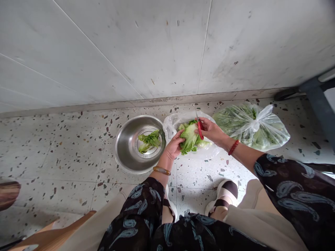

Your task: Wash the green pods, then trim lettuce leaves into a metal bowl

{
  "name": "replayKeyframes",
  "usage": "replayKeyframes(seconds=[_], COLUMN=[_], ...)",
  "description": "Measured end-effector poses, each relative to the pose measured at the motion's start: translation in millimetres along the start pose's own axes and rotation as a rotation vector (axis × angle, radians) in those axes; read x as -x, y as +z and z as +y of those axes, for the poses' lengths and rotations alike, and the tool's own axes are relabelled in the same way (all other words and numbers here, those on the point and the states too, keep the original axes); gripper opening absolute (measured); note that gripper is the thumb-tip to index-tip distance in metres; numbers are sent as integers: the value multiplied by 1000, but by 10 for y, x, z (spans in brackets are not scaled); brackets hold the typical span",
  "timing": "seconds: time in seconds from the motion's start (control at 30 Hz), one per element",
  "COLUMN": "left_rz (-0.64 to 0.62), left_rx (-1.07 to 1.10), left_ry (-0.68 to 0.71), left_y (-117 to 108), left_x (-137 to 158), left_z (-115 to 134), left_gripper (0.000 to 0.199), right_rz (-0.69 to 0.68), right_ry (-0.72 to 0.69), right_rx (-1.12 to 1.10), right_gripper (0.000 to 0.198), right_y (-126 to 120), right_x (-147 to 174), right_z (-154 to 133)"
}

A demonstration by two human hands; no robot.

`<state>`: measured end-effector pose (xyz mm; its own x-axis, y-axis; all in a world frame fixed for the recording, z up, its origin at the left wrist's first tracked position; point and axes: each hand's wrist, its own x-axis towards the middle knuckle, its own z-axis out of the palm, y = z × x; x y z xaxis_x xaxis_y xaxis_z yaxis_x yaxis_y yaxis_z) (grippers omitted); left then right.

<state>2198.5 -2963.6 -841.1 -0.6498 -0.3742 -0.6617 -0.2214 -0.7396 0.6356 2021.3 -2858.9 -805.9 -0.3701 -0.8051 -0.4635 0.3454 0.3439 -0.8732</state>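
Note:
My left hand [175, 145] is closed on a pale green lettuce leaf [190, 136], fingers at its left edge. In my right hand [211, 131] is a small red-handled knife [200, 129], its thin blade pointing up and away from me. The right fingertips are close against the leaf's right side; whether they also pinch it, I cannot tell. Beneath both hands lies an open clear plastic bag [171, 124] with more lettuce partly hidden in it. To the left, a steel basin [124, 143] holds some torn lettuce leaves [149, 141].
A tied clear bag of leafy greens [235, 122] lies to the right on the speckled floor [73, 150]. Behind stands a pale wall [167, 52]. A dark metal frame leg [314, 94] is at far right, and wooden pieces [57, 233] at lower left. My sandalled feet [225, 193] are in front.

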Motion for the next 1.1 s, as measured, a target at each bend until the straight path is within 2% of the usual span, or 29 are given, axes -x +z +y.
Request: replayKeyframes(seconds=[0.17, 0.23, 0.33, 0.43, 0.47, 0.53, 0.6, 0.7, 0.77, 0.83, 0.97, 1.1], left_rz=[5, -35, -102, -95, -78, -36, -23, -59, -71, -72, -48, -8], left_rx=[20, -9, -174, -531, -637, -743, -683, -421, -270, -177, -147, -225], left_ry=[-11, 4, 62, 180, 219, 255, 213, 138, 112, 85, 63, 96], left_y=[5, 21, 104, 231, 268, 321, 333, 299, 268, 250, 258, 277], left_x=[20, 40, 74, 89, 86, 73, 62, 69, 89, 115, 146, 126], left_z=[51, 84, 137, 149, 138, 99, 57, 33, 51, 82, 120, 77], left_gripper=[53, 49, 74, 105, 107, 99, 85, 68, 61, 59, 55, 51], right_rz=[-32, -18, 17, 78, 90, 91, 63, 25, 13, -22, -172, -295], right_ry=[32, 79, 141, 168, 176, 191, 199, 172, 132, 76, 8, 58], right_rx=[-16, -34, -36, -27, -15, 9, 2, 4, 97, 284, 654, 771], right_gripper=[67, 69, 66, 57, 56, 54, 52, 47, 46, 47, 57, 69], right_y=[-20, -34, -49, -37, -25, 0, 5, -68, -166, -271, -388, -371], right_x=[27, 43, 60, 79, 88, 110, 131, 159, 182, 218, 321, 383], right_z=[-62, -45, -4, 9, 2, -28, -71, -124, -133, -121, -73, -27])
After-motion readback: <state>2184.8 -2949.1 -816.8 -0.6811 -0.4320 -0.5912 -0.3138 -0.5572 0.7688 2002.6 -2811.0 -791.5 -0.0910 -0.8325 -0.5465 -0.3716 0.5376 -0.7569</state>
